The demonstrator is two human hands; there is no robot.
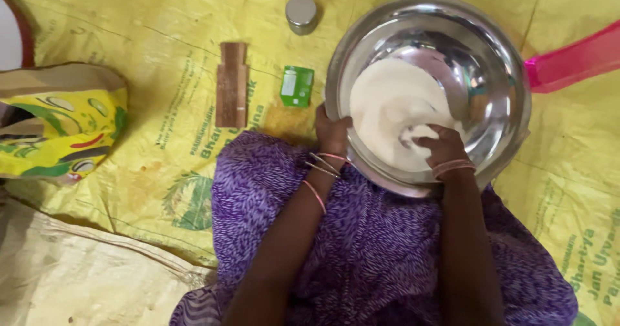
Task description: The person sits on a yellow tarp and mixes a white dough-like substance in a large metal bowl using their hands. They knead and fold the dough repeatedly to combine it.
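A person in a purple patterned garment (381, 248) sits on the ground, both forearms reaching forward over the lap toward a large steel bowl (497, 61). The left hand (331, 132), bangles at the wrist, closes over the bowl's near rim, fingers hooked inside and holding it steady. The right hand (442, 146) is down in the bowl with its fingers curled into a pale mound of flour (387, 103); how tightly they close cannot be told, since the fingertips are buried in it.

The flour lies heaped on the near-left side of the bowl and looks dry and loose, with a hollow where the fingers dig; the far wall of the bowl is bare, shining metal. Judged from this, the mixing looks to be at an early stage: the flour is in the bowl and being worked by hand, but no lump of dough has formed and no liquid shows in it.

Beyond the left hand, on the yellow woven sheet (161, 42) that covers the ground, lie a small green packet (297, 86) and a notched wooden piece (232, 84). Farther off stands a small round steel container (301, 13). A pink plastic object (575, 58) juts in at the right, and a printed yellow bag (58, 132) sits at the left edge.
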